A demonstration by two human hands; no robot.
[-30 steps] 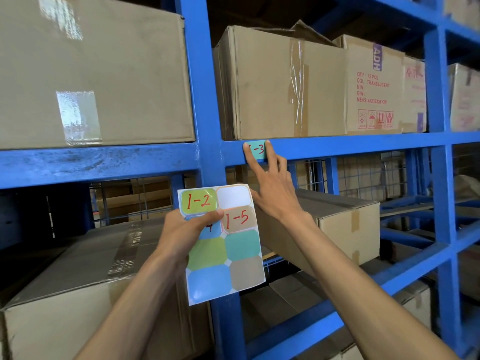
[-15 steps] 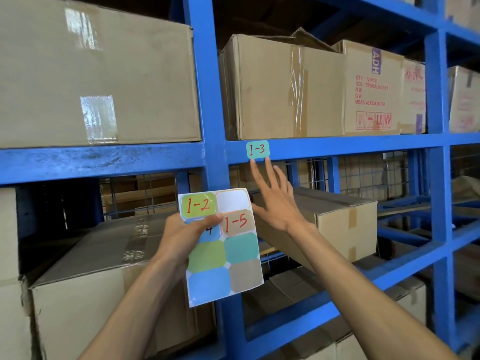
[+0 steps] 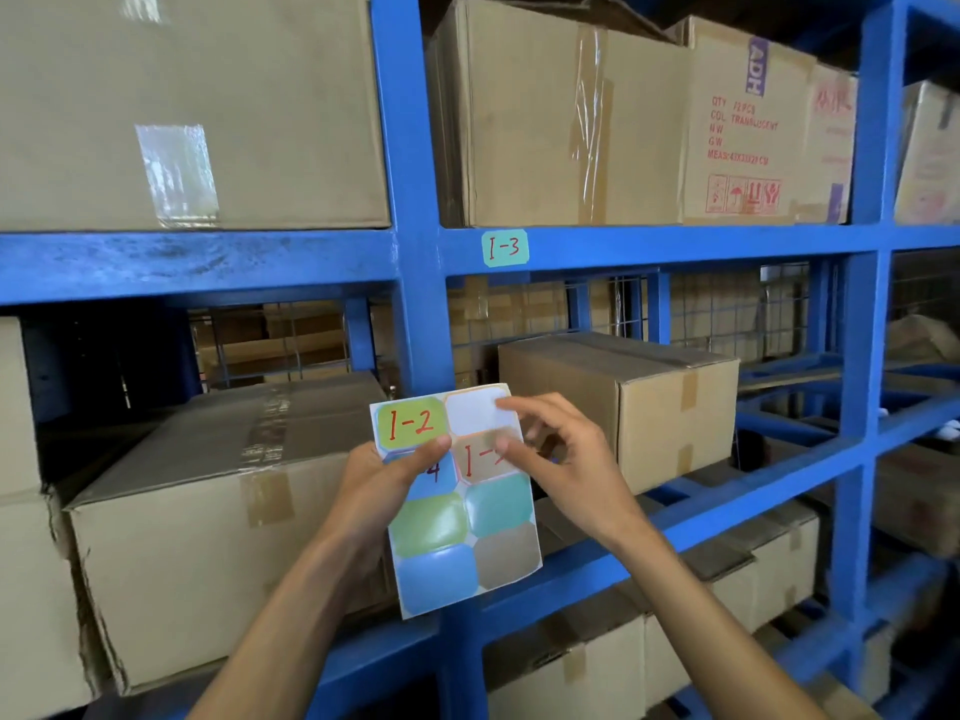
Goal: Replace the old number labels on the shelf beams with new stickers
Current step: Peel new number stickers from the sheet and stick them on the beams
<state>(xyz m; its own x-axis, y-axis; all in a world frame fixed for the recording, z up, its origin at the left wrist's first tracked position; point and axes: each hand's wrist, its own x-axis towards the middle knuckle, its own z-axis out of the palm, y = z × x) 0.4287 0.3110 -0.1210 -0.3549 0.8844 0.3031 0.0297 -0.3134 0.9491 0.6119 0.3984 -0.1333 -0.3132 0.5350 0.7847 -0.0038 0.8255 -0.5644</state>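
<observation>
Left hand (image 3: 387, 472) clamps the multicoloured paper sticker sheet (image 3: 457, 498) steady, so right hand (image 3: 563, 454) fingers, apart, can peel tan sticker (image 3: 480, 454).

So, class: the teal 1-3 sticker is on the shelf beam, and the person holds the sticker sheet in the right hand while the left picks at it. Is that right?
Not quite. The hands are swapped: in the head view the left hand holds the sticker sheet, while the right hand picks at it. The teal 1-3 sticker is indeed on the shelf beam.
</observation>
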